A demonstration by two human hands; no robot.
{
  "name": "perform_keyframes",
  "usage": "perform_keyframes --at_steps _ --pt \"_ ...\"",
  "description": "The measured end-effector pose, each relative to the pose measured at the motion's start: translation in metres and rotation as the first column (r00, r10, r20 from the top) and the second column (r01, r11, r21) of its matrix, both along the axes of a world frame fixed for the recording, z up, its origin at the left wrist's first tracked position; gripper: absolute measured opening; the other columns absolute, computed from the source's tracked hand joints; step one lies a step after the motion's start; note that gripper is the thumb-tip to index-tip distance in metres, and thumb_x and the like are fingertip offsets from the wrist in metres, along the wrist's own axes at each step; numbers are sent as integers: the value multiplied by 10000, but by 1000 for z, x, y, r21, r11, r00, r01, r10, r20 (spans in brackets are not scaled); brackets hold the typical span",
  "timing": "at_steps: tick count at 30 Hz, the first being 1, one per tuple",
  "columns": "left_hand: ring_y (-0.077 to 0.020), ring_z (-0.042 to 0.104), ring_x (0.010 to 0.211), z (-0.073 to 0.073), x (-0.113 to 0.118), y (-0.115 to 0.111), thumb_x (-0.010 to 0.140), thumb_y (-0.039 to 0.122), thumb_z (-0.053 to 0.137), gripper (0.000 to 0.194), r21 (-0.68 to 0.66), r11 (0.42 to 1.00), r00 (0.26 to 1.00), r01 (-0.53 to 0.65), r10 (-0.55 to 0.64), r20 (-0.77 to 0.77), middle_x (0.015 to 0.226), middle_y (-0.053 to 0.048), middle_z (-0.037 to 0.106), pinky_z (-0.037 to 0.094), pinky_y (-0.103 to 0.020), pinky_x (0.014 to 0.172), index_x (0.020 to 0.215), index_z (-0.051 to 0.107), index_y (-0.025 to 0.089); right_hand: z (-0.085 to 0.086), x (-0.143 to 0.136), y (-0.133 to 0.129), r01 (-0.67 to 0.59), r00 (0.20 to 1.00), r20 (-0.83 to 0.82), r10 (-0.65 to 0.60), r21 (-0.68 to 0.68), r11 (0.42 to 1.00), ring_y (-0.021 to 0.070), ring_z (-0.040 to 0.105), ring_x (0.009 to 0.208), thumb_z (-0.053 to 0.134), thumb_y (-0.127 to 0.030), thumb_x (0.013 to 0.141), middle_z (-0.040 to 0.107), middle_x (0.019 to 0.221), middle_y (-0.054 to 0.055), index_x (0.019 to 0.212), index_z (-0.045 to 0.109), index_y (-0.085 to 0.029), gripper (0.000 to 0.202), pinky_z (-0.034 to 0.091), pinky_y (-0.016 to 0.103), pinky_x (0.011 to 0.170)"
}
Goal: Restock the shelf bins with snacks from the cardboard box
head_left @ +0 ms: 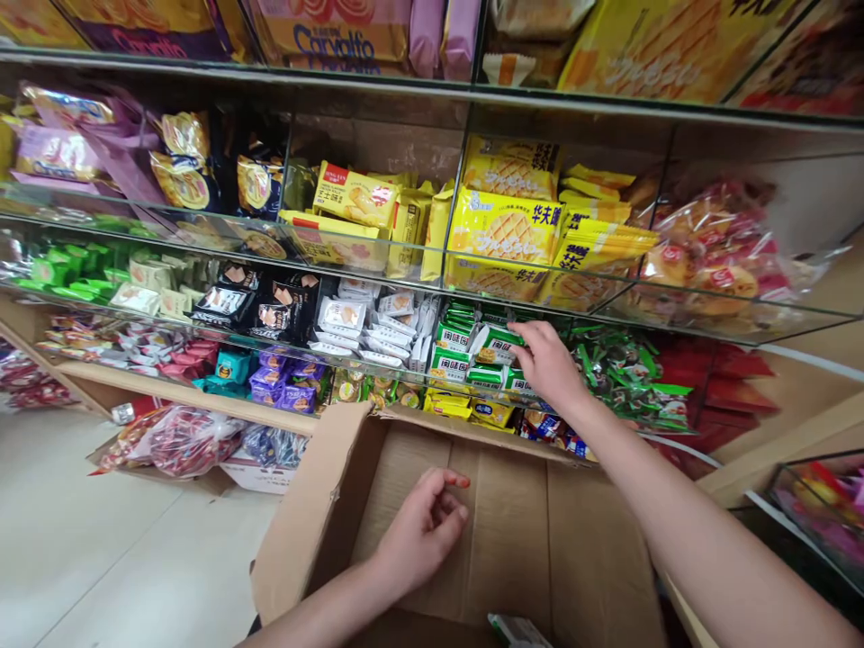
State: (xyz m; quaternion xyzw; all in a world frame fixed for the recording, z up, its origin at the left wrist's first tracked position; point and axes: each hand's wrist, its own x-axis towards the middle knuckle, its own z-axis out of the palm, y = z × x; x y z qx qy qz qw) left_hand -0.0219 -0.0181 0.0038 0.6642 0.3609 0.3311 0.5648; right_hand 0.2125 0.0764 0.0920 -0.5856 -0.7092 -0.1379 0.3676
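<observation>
Green-and-white packets (451,337), several, sit at the right hand (557,373); its part-open fingers touch one, grip unclear. One loosely open, empty left hand (424,531) hovers over one cardboard box (509,513). Above both hands, yellow waffle packs (503,225) fill a shelf.

From my feed, the big carton (506,522) is matt brown corrugated cardboard, faintly ribbed, its flap edge rough. The green-and-white packets (451,337) look like glossy, crinkled plastic film, and so do the yellow wafer bags (503,225), which throw hard highlights. I see smooth, clear dividers (378,247), glass or acrylic; I can't say which through the glare. The lower shelf edge (182,402) looks like pale, smooth wood, and the floor tiles (135,531) have a soft polish.
</observation>
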Motion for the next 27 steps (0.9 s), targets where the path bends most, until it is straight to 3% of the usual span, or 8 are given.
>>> perform_keyframes --at_steps 3,11,17,19,21,23,25,27 --pt "-139 503 744 -2 -9 -1 790 231 497 148 105 994 998 38 -32 -62 905 -44 508 407 -240 654 928 518 183 -3 -1 8 45 996 81 -42 -35 998 222 503 912 448 -194 811 564 965 127 993 560 -98 235 408 332 798" --pt "-143 523 797 -3 -15 13 806 166 450 108 281 952 982 121 -73 -174 912 -55 526 440 -251 712 886 521 172 5 -9 11 195 919 371 -136 -127 972 286 462 910 518 -302 779 607 954 94 919 569 -170 200 382 397 712" --pt "-156 526 901 11 -15 12 813 131 431 139 500 835 958 228 -102 -268 942 -67 555 437 -270 794 911 517 178 7 -11 8 213 929 342 -140 -186 959 328 455 945 540 -346 744 556 1075 129 1071 498 -158 379 384 452 706" --pt "-179 490 1012 15 -25 11 810 135 440 177 625 748 946 225 -13 -324 1051 -86 533 400 -315 878 960 522 182 4 -8 -2 183 951 277 -140 -135 974 343 423 999 536 -369 747 510 1139 143 1130 463 -153 446 370 472 744" --pt "-235 367 1171 16 -40 13 786 153 485 250 763 629 917 148 202 -344 1200 -94 462 288 -411 986 1030 513 196 -5 -3 -20 149 972 196 -134 -68 986 336 381 1063 509 -381 767 464 1185 145 1159 440 -155 457 342 482 803" --pt "-285 220 1265 11 -59 20 744 193 550 429 831 556 838 26 442 -321 1329 -115 328 184 -477 1028 1159 442 195 -21 3 -46 126 983 136 -121 -25 992 312 357 1104 476 -379 790 440 1202 134 1153 444 -172 419 316 479 853" --pt "-321 128 1292 1 -80 27 675 251 628 673 821 567 741 -71 581 -337 1383 -147 225 126 -507 1038 1268 321 169 -46 7 -82 133 986 102 -131 -16 991 288 367 1110 465 -365 799 446 1191 124 1112 475 -184 362 311 467 880" --pt "-329 155 1286 -11 -98 33 618 291 673 861 717 685 701 -128 574 -424 1382 -165 225 149 -500 1037 1326 204 148 -75 10 -121 140 985 103 -135 -52 989 276 392 1098 471 -336 798 465 1166 124 1026 529 -175 285 320 454 892"
